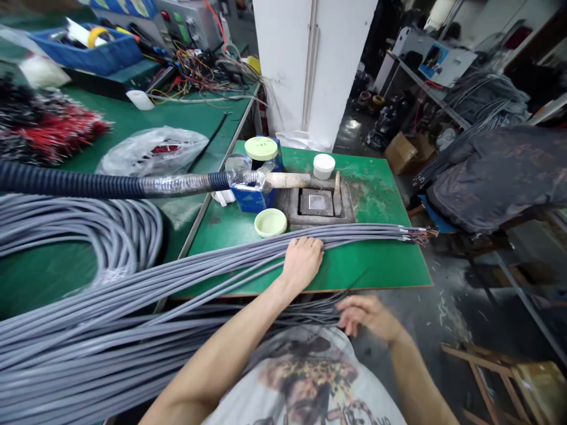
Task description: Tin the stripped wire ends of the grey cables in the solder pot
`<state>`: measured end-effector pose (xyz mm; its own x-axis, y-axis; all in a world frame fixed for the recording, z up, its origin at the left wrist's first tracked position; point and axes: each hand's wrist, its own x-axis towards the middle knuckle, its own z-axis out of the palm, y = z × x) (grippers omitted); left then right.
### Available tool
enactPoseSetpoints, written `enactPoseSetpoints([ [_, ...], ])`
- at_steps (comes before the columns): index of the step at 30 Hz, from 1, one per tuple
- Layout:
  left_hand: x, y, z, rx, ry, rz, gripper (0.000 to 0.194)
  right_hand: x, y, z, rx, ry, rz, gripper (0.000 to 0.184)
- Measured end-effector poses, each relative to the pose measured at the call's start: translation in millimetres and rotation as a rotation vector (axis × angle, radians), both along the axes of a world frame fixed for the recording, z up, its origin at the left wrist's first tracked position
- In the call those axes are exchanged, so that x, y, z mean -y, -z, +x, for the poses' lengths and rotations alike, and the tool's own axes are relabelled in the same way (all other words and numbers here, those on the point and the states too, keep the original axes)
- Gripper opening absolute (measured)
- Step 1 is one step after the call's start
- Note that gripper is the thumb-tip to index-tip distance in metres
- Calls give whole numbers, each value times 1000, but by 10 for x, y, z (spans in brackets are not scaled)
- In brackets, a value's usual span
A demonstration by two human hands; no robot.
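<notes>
A long bundle of grey cables lies across the small green table, its stripped ends pointing right. My left hand rests on top of this bundle, fingers curled over the cables. A second bundle of grey cables hangs below the table's front edge, over my lap. My right hand is at the end of that lower bundle, fingers bent and touching the cable tips.
Behind the cables sit a grey solder pot, a pale green lid, a white jar and a blue box with a green-lidded jar. A dark corrugated hose reaches in from the left. Coiled grey cable lies left.
</notes>
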<state>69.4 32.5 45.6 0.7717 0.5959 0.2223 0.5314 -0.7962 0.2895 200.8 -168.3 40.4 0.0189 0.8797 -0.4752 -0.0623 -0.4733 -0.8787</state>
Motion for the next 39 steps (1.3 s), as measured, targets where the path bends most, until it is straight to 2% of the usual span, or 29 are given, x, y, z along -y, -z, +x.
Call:
enactPoseSetpoints([
  [1,-3,12,20,1,13,10,8,-160,49,-124,-144,-5,21,43],
  [2,-5,18,33,6,17,18,9,-292,92,-221,-249,48,55,46],
  [5,7,-14,27,44,26,-24,8,-512,164,-345,-440,176,105,46],
  [8,92,-122,-52,108,149,-319,5,-538,107,-240,-468,314,143,43],
  [10,208,-208,-140,159,273,-595,6,-496,-19,-70,-389,522,208,39],
  [12,350,-271,-243,202,357,-783,6,-421,-201,120,-229,777,316,32],
  [14,481,-295,-341,190,410,-881,5,-321,-391,254,-5,964,463,28],
  [16,563,-281,-422,191,413,-939,8,-218,-529,282,260,1037,580,28],
  [17,579,-264,-453,209,395,-964,12,-176,-567,261,399,1003,585,29],
  [19,560,-215,-491,282,330,-1004,20,-124,-578,182,625,822,497,31],
  [21,488,-153,-498,369,265,-986,27,-117,-528,111,732,624,367,33],
  [22,441,-120,-490,402,243,-949,30,-125,-494,91,742,584,327,33],
  [24,351,-64,-457,446,206,-863,36,-140,-435,83,733,612,312,35],
  [26,295,-44,-406,482,173,-870,40,-132,-406,89,744,620,332,34],
  [28,293,-78,-351,540,151,-1003,40,-95,-403,71,779,476,351,31],
  [31,363,-198,-290,680,125,-1280,36,-29,-411,-26,811,162,391,27],
  [34,446,-300,-270,822,26,-1429,24,4,-422,-143,800,-57,409,26],
  [36,492,-321,-270,848,-35,-1479,22,-4,-428,-194,798,-153,395,23],
  [39,559,-294,-273,821,-16,-1546,23,-72,-428,-233,829,-119,414,17],
])
